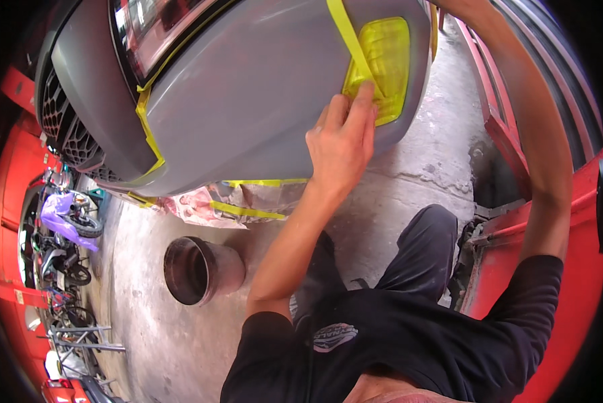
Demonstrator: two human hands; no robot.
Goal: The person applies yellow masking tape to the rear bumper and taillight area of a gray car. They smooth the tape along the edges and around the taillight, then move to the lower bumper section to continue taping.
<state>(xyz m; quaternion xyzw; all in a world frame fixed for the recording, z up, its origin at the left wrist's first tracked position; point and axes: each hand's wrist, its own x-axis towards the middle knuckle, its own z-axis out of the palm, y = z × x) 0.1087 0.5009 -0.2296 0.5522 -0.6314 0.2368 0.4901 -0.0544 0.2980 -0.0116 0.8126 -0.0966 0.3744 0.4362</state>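
My left hand (341, 134) is at a grey car body panel (247, 87), its fingers bent and closed on the lower end of a strip of yellow masking tape (345, 27). The fingertips press that end onto a rounded four-sided patch (392, 60) covered in the same yellow tape. From there the strip runs up and slightly left, past the top edge of the view. My right forearm (543, 121) reaches up along the right side, and the hand at its end is out of view beyond the top edge.
A dark bucket (227, 269) stands on the concrete floor (160, 336). Taped paper (247, 201) hangs below the panel. Yellow tape (147, 127) edges a seam near the black grille (80, 144). Motorbikes (73, 215) line the left; a red metal panel (536, 248) is close at right.
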